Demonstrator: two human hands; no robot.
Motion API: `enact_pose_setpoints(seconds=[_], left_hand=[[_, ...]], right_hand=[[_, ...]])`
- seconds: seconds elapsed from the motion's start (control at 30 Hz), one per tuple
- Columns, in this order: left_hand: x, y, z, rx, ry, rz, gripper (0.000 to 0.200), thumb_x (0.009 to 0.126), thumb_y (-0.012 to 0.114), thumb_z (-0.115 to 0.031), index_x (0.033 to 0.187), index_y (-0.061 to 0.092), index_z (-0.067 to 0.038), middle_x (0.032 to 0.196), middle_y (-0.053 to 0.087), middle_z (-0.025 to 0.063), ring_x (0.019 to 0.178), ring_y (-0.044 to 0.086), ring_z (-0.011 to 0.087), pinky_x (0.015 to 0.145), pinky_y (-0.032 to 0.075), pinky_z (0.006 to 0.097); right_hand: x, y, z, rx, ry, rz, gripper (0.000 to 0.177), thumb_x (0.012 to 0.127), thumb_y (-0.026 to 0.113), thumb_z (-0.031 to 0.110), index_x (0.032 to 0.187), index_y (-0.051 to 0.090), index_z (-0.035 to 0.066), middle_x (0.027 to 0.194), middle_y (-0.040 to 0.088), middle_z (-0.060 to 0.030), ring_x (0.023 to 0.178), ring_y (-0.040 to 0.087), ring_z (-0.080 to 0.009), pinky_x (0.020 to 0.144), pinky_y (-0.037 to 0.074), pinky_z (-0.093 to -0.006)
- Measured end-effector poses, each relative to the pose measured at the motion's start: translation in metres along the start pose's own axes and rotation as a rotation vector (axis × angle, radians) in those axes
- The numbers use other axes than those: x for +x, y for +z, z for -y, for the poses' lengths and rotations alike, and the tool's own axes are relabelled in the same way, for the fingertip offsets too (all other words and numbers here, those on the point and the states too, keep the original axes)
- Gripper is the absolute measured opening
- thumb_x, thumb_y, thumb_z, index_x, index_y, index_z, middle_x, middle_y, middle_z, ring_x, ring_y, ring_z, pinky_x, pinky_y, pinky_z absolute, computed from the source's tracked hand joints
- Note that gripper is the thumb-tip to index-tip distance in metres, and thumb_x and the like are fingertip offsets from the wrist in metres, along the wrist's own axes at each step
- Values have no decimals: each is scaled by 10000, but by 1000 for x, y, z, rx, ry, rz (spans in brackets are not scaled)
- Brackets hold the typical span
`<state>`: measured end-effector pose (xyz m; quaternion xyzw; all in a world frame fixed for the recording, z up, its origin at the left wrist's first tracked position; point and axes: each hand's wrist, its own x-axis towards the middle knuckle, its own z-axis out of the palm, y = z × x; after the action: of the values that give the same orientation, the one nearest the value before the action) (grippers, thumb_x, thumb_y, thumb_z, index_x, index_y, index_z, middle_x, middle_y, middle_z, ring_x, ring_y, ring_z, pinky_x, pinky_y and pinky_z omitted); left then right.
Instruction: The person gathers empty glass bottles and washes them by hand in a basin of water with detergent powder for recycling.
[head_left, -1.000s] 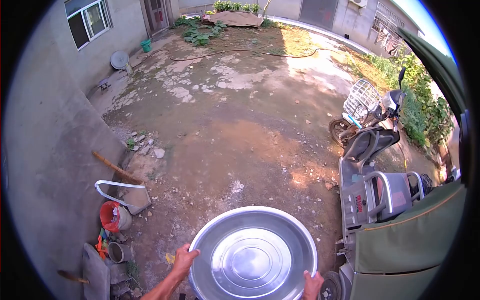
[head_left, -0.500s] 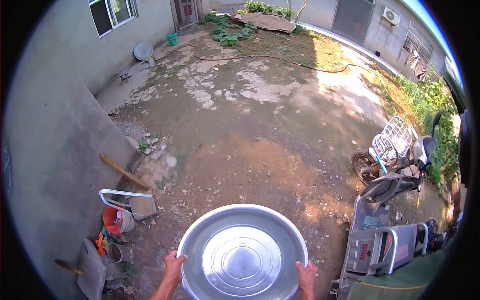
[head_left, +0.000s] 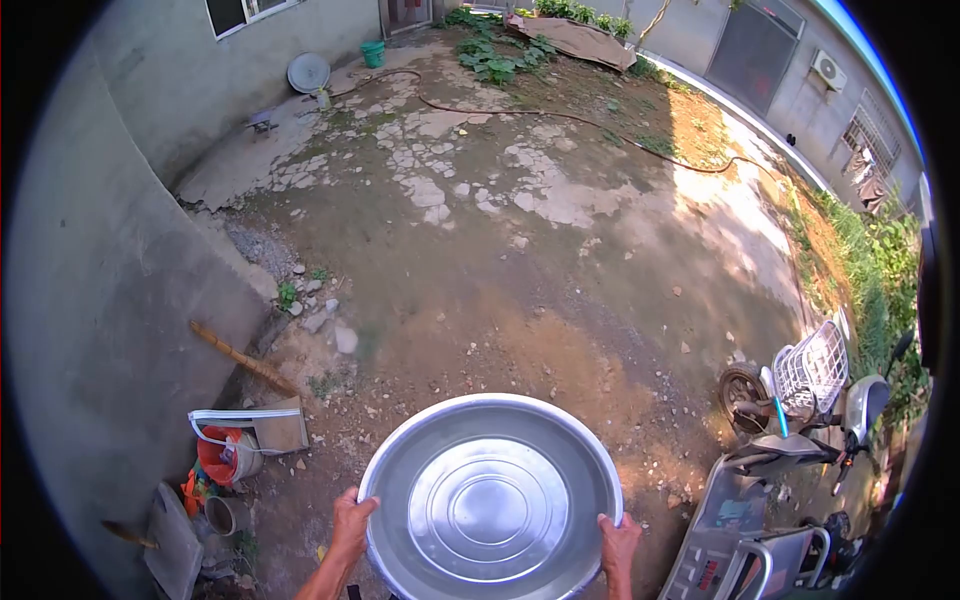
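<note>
A large round metal basin is held out in front of me at the bottom centre. Concentric rings mark its shiny bottom, and nothing shows inside it. My left hand grips the left rim, thumb on top. On the right rim my right hand has the same kind of grip. The fingers under the rim are hidden on both sides.
To the right stands a three-wheeled scooter with a white basket. Along the left wall are a red bucket, a wooden pole and a slab. A hose crosses the yard beyond cracked concrete.
The camera view has shifted, so the yard's far side sits slightly right and the scooter lower. Both hands still hold the basin, which appears slightly higher and further right.
</note>
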<state>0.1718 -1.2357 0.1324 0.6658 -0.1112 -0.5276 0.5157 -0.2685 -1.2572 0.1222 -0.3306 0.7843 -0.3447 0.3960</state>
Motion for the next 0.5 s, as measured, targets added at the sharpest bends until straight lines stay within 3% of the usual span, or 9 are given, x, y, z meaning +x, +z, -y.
enact_pose_setpoints(seconds=[0.07, 0.3, 0.37, 0.5], left_hand=[[21, 11, -17, 40, 31, -29, 140, 793, 635, -21, 920, 631, 37, 803, 668, 100, 649, 630, 160, 614, 523, 311], [80, 48, -56, -42, 105, -186, 146, 784, 634, -16, 916, 631, 46, 811, 672, 106, 658, 638, 166, 617, 524, 310], [89, 62, -68, -74, 90, -228, 149, 782, 636, -17, 916, 631, 49, 812, 672, 108, 659, 638, 168, 618, 524, 312], [124, 82, -89, -109, 82, -305, 155, 785, 632, -16, 923, 632, 54, 813, 675, 109, 659, 640, 169, 623, 528, 315]], right_hand=[[29, 21, 20, -45, -66, -19, 125, 791, 689, 95, 784, 616, -7, 689, 561, 9, 629, 482, -89, 568, 411, -283], [143, 83, 116, 70, -150, 188, 139, 787, 696, 96, 768, 601, -4, 679, 552, 11, 631, 477, -92, 573, 412, -292], [172, 96, 143, -58, -210, 240, 150, 786, 699, 98, 755, 594, -3, 673, 545, 14, 631, 472, -90, 569, 411, -293], [223, 135, 186, -22, -197, 287, 161, 780, 699, 98, 730, 583, -2, 666, 537, 16, 626, 470, -88, 559, 410, -295]])
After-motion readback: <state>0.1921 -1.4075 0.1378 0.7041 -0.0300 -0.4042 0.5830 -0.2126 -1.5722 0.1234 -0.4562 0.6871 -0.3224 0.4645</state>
